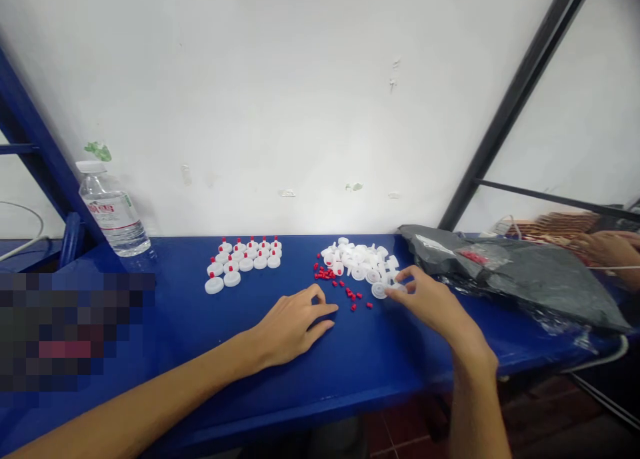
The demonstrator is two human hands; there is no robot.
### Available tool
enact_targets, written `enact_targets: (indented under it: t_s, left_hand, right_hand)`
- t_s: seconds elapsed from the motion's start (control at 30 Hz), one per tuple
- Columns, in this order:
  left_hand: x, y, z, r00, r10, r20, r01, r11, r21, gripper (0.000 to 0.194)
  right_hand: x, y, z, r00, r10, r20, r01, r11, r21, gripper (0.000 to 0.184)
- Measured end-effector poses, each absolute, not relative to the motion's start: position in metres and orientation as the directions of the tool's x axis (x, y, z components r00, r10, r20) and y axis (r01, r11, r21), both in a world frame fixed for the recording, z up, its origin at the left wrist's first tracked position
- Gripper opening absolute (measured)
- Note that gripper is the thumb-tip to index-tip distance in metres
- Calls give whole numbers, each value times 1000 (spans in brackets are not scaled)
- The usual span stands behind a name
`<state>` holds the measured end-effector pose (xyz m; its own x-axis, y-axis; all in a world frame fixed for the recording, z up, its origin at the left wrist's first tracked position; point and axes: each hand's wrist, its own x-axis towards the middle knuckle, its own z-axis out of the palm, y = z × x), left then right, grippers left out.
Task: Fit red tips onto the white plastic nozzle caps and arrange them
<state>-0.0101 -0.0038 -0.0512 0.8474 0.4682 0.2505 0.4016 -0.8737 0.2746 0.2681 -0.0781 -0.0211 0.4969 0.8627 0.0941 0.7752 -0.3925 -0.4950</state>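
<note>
My left hand [295, 324] rests on the blue table [280, 396], its fingers apart and nothing between them. Just beyond its fingertips lie several small red tips [351, 294], scattered loose. At the near right edge of a pile of white spouted caps [359, 259], my right hand [430, 302] pinches a white cap [399, 287] between thumb and fingers, which partly cover it. Another white cap [379, 290] lies right beside it. To the left, several white caps with red tips on their spouts [245, 264] stand upright in rows.
A water bottle [114, 212] stands at the back left by the wall. Grey plastic bags [500, 279] cover the right side, with a clear bag of red pieces [477, 254] on top. Another person's hand [613, 249] shows at the far right. Pixelation hides the left front.
</note>
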Motion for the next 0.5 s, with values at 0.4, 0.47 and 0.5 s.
enact_targets:
  t_s: [0.4, 0.47, 0.5]
  left_hand:
    - [-17, 16, -48, 597, 743, 304, 285, -550, 785, 22]
    - [-18, 18, -46, 522, 815, 252, 257, -432, 865, 28]
    - [-19, 19, -46, 503, 833, 232, 238, -392, 889, 31]
  right_hand:
    - [207, -59, -17, -12, 985, 172, 526, 152, -837, 33]
    - [199, -54, -20, -61, 982, 180, 498, 186, -847, 33]
    - [197, -52, -21, -72, 980, 185, 488, 196, -851, 32]
